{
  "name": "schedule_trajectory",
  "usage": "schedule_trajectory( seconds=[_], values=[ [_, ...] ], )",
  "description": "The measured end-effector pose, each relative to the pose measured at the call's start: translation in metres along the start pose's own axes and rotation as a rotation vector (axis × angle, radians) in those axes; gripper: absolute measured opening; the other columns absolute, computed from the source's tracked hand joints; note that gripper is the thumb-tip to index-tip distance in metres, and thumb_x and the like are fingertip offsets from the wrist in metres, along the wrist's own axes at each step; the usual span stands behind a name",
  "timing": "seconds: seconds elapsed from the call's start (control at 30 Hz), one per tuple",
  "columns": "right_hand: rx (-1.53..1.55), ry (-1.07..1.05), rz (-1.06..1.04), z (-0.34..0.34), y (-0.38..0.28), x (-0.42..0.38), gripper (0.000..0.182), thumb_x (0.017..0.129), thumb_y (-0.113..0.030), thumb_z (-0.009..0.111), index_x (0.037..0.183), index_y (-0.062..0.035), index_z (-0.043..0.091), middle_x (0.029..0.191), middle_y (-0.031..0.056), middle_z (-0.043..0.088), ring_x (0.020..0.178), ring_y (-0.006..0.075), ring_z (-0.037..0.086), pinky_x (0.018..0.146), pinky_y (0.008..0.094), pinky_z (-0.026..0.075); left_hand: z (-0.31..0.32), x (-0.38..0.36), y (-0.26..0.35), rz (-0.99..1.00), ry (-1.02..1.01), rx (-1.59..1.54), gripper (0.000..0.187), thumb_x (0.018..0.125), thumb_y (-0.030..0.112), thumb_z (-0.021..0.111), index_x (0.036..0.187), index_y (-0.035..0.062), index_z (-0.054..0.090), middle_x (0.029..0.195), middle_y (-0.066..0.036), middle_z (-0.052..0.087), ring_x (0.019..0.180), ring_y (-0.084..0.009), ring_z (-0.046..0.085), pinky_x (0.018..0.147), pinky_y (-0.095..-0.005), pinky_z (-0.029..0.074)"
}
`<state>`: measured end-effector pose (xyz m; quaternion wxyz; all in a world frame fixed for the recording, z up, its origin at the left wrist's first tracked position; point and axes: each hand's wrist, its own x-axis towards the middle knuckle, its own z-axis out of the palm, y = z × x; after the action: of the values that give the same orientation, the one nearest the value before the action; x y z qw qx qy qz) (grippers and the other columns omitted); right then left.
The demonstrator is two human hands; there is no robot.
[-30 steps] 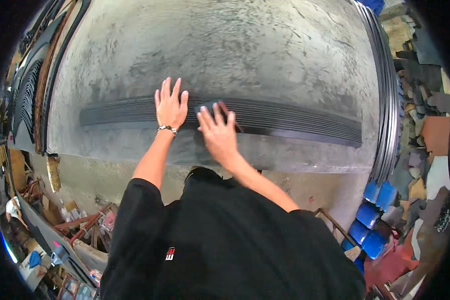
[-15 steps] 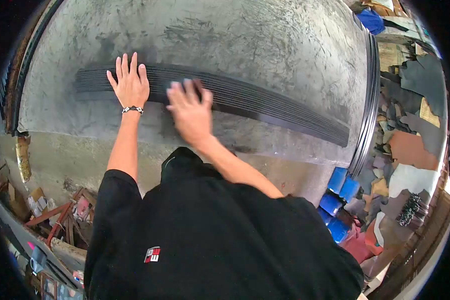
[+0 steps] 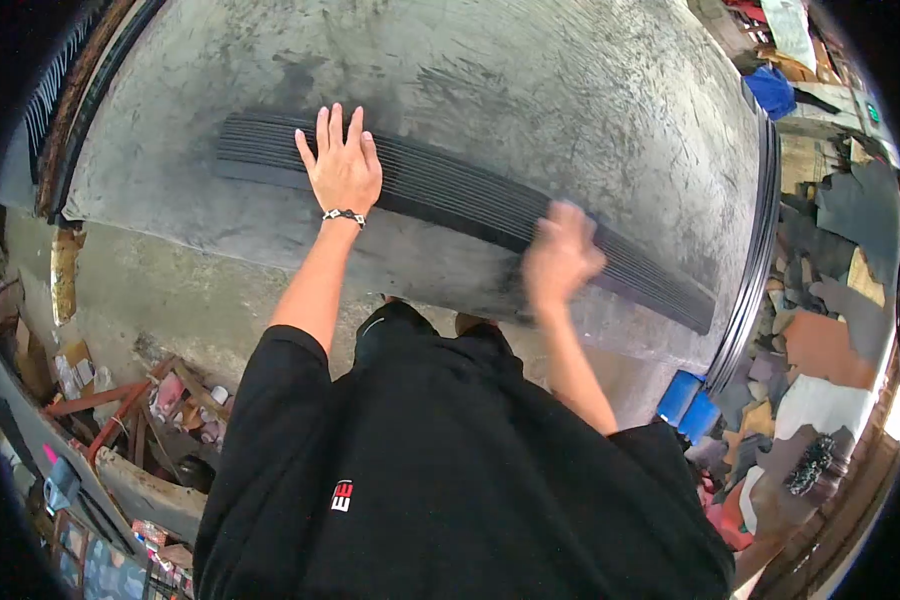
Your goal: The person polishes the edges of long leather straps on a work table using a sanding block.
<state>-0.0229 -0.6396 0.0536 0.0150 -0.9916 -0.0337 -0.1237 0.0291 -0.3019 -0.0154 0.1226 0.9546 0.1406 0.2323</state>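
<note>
A band of long, thin black strips (image 3: 450, 195) lies side by side on a grey, scuffed worktop (image 3: 570, 110). My left hand (image 3: 345, 175) rests flat across the left part of the band, palm down with fingers spread, a beaded bracelet at the wrist. Farther along, toward the right part of the same strips, is my right hand (image 3: 562, 258). Motion smears its fingers, so I cannot make out whether it holds anything or touches the strips.
More long dark strips (image 3: 760, 250) hang over the worktop's right edge. Beyond them are leather-like scraps (image 3: 830, 345) and blue rolled pieces (image 3: 685, 400). At lower left stand red metal bars (image 3: 120, 410) among clutter.
My right hand has swept to the right along the strips, away from my left hand. The left stays flat on the band. The whole view has shifted somewhat.
</note>
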Motion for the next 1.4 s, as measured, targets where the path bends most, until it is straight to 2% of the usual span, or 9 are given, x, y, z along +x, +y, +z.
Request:
schedule_trajectory(
  seconds=[0.17,0.3,0.43,0.53,0.6,0.8,0.93,1.13,1.4],
  values=[
    [0.129,-0.037,-0.432,0.032,-0.184,0.007,0.048,0.105,-0.035,0.064,0.145,-0.0092,0.069,0.157,0.0070,0.063,0.150,0.0330,0.052,0.114,0.0747,0.034,0.008,-0.001,-0.016,0.017,-0.018,-0.117,0.044,0.115,0.033,0.046,0.147,0.0139,0.070,0.160,-0.007,0.061,0.157,-0.0286,0.044,0.132,-0.0610,0.020],
    [0.207,-0.030,-0.525,0.011,-0.073,0.008,0.044,0.104,-0.031,0.066,0.145,-0.0156,0.067,0.156,0.0054,0.063,0.149,0.0292,0.053,0.118,0.0627,0.037,0.009,0.001,-0.018,0.022,-0.072,-0.034,0.047,0.116,0.037,0.044,0.151,0.0169,0.067,0.163,-0.006,0.059,0.159,-0.0278,0.043,0.133,-0.0578,0.018],
    [-0.159,-0.177,0.388,-0.011,0.195,-0.045,0.050,0.088,-0.022,0.069,0.138,-0.0212,0.073,0.146,0.0007,0.068,0.137,0.0270,0.061,0.100,0.0582,0.048,0.014,0.001,-0.025,0.102,-0.076,0.076,0.048,0.116,0.039,0.046,0.157,0.0202,0.062,0.165,-0.010,0.056,0.160,-0.0291,0.041,0.132,-0.0599,0.020],
    [-0.104,-0.080,1.165,-0.083,0.367,-0.138,0.047,0.110,-0.044,0.050,0.122,-0.0108,0.082,0.121,0.0272,0.077,0.121,0.0466,0.072,0.100,0.0677,0.051,0.014,0.003,-0.003,0.095,-0.186,0.283,0.052,0.115,0.041,0.050,0.159,0.0158,0.058,0.168,-0.016,0.050,0.159,-0.0360,0.041,0.126,-0.0706,0.024],
    [-0.099,0.148,1.408,-0.112,0.441,-0.208,0.052,0.111,-0.042,0.055,0.123,0.0034,0.078,0.118,0.0313,0.077,0.110,0.0424,0.075,0.095,0.0523,0.054,0.021,-0.004,0.031,0.277,-0.251,0.165,0.055,0.114,0.042,0.050,0.160,0.0122,0.056,0.168,-0.019,0.049,0.158,-0.0383,0.041,0.124,-0.0733,0.024],
    [0.281,0.685,1.411,-0.078,0.459,-0.316,0.049,0.114,-0.036,0.059,0.106,0.0092,0.077,0.091,0.0146,0.078,0.083,0.0238,0.063,0.081,0.0440,0.053,0.039,-0.056,0.264,0.624,-0.485,-0.170,0.061,0.112,0.046,0.054,0.158,0.0068,0.054,0.169,-0.024,0.044,0.158,-0.0463,0.037,0.126,-0.0674,0.029],
    [0.340,0.734,1.173,-0.008,0.473,-0.305,0.041,0.115,-0.033,0.057,0.127,0.0007,0.078,0.119,0.0190,0.081,0.109,0.0316,0.076,0.094,0.0393,0.057,0.057,-0.114,0.413,0.857,-0.590,-0.350,0.063,0.111,0.045,0.054,0.157,0.0026,0.054,0.170,-0.026,0.042,0.160,-0.0432,0.035,0.130,-0.0643,0.025],
    [0.112,0.495,0.990,-0.063,0.566,-0.233,0.044,0.115,-0.036,0.055,0.150,-0.0119,0.067,0.152,0.0118,0.067,0.140,0.0306,0.063,0.118,0.0544,0.040,0.057,-0.165,0.544,0.623,-0.692,-0.248,0.075,0.109,0.052,0.058,0.160,-0.0011,0.047,0.173,-0.028,0.036,0.163,-0.0433,0.028,0.132,-0.0613,0.020],
    [-0.338,-0.017,0.887,-0.064,0.697,-0.129,0.052,0.111,-0.045,0.060,0.156,-0.0208,0.061,0.165,0.0087,0.056,0.156,0.0260,0.046,0.125,0.0628,0.030,0.030,-0.172,0.553,0.743,-0.661,-0.355,0.080,0.087,0.048,0.087,0.140,-0.0023,0.054,0.140,-0.023,0.055,0.139,-0.0431,0.048,0.125,-0.0566,0.032]
  ],
)
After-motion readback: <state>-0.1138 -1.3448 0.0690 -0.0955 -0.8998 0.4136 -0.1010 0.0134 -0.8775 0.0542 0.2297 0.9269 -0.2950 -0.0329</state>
